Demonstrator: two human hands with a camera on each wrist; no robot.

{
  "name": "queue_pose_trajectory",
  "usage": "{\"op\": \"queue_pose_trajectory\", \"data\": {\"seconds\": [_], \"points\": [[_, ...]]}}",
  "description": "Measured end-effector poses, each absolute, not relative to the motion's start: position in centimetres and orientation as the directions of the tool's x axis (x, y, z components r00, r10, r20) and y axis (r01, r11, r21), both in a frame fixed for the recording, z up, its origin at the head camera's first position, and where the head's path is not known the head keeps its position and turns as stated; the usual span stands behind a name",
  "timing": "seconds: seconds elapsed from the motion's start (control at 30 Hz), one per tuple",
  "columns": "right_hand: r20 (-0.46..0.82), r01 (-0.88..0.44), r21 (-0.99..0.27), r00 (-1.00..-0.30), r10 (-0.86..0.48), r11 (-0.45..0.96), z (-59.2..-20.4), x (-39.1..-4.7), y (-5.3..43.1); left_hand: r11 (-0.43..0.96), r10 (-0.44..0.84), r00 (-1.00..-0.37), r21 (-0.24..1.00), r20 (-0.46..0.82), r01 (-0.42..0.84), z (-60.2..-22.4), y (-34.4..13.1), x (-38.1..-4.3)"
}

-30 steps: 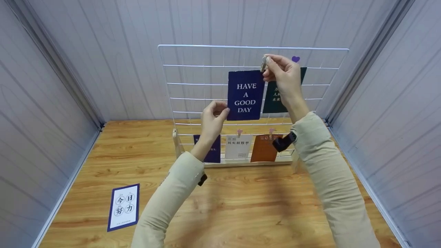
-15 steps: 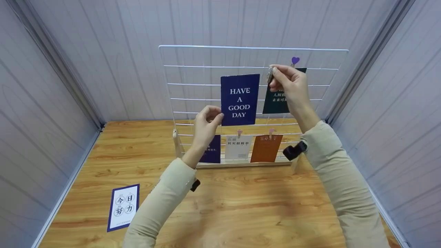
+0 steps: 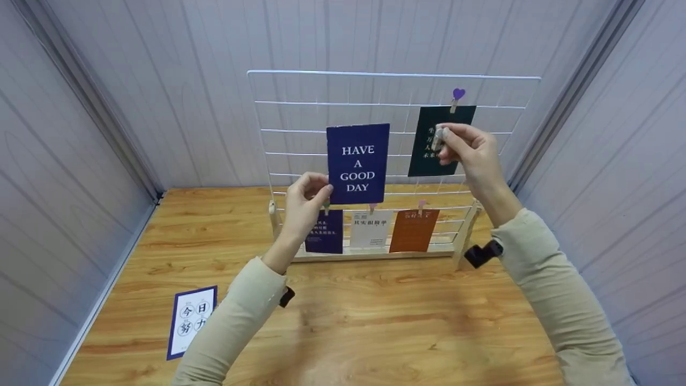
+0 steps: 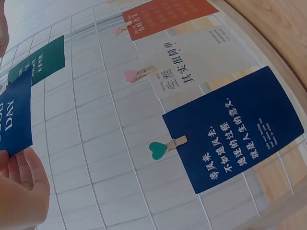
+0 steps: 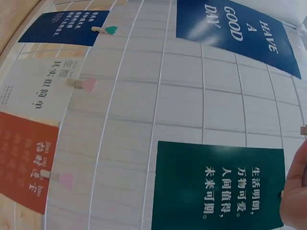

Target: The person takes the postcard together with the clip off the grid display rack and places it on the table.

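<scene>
left grip [image 3: 304, 208] pinches GOOD DAY card [image 3: 358, 163] low on one side | right grip [image 3: 476, 154] pinches clip [image 3: 437, 139] | card could pivot or slip imo, top's unsupported

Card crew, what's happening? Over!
Left hand pinching blue GOOD DAY card, unclipped. Right hand pinching small clip. Green card hangs upper right on grid.

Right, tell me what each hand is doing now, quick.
Left hand: pinches the blue HAVE A GOOD DAY card by its left edge in the head view.
Right hand: pinches a small clip.
</scene>
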State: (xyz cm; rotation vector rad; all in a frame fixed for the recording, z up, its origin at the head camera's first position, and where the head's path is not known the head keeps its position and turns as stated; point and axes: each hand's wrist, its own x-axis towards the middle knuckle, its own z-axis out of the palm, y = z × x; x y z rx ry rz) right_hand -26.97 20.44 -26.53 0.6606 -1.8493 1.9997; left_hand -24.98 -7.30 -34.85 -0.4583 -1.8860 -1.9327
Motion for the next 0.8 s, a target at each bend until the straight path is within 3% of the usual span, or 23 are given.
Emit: {"op": "queue_pose_trajectory", "data": {"seconds": [0.27, 0.8], "points": [[0.495, -0.49, -0.868, -0.865, -0.08, -0.081, -28.0, -25.9, 22.9, 0.038, -0.069, -0.878, 0.881, 0.474, 0.472, -35.5, -8.7, -24.0], [0.398, -0.394, -0.914, -0.917, -0.025, -0.097, -32.2, -24.3, 27.7, -0.044, -0.141, -0.92, 0.926, 0.367, 0.376, -38.3, -12.7, -22.2]]}}
